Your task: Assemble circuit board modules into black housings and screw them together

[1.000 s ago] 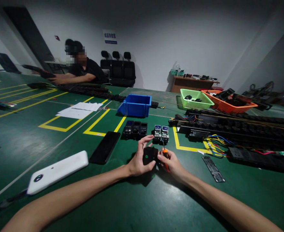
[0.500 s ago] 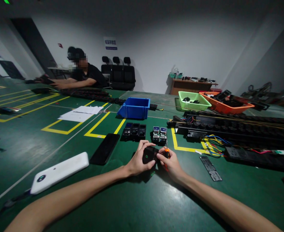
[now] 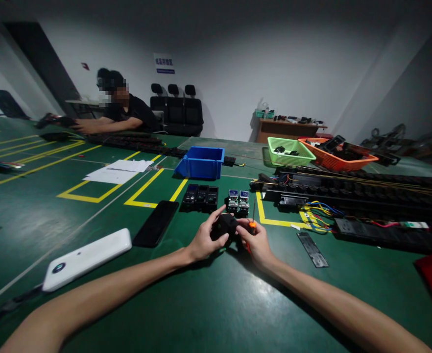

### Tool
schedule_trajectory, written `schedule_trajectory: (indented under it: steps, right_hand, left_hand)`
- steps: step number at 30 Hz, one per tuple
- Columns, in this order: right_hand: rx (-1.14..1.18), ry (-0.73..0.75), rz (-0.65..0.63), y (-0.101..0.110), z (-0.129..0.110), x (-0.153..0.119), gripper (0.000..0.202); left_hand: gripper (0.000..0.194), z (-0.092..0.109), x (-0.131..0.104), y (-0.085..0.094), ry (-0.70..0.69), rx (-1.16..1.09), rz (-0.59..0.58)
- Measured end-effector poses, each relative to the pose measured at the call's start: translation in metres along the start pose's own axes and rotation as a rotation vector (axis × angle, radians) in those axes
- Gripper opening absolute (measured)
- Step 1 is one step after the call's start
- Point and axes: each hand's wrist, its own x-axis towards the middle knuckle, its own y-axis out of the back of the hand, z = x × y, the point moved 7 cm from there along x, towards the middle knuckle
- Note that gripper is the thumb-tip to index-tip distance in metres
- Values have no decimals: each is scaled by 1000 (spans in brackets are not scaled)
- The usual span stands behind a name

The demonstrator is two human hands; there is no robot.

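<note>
My left hand is closed round a small black box-shaped housing, thumb in front and fingers behind it. My right hand keeps an orange-handled screwdriver in its grip, the thin shaft pointing up and away. Its thumb and fingertip also touch the right side of the housing. Just beyond my hands stand two small modules with exposed circuitry. Left of them sits a row of black device casings. A flat dark cover plate lies right of my right hand.
A black phone and a white handheld device lie at left. Behind are a blue bin, a green basket and an orange basket. Long black assemblies with wires fill the right. A person sits across the table.
The housing has turned in my hands, so its face with the small round hole no longer shows plainly. The scene has shifted slightly left in view. The screwdriver stays in my right hand.
</note>
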Motion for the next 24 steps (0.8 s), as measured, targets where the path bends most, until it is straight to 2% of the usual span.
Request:
schedule_trajectory:
  steps: [4, 9, 14, 20, 24]
  right_hand:
    - [-55, 30, -3, -1, -7, -3, 34]
    - [-101, 37, -30, -3, -10, -6, 40]
    - [-68, 19, -50, -5, -6, -5, 43]
    - [-76, 15, -144, -10, -6, -7, 54]
    - [-88, 23, -139, -9, -6, -7, 52]
  left_hand:
    - [60, 3, 0, -2, 19, -29, 6]
    - [55, 6, 2, -3, 17, -20, -4]
    - [54, 5, 2, -4, 11, -39, -36]
    - [54, 6, 2, 0, -83, 11, -27]
    - [59, 4, 2, 0, -80, 18, -36]
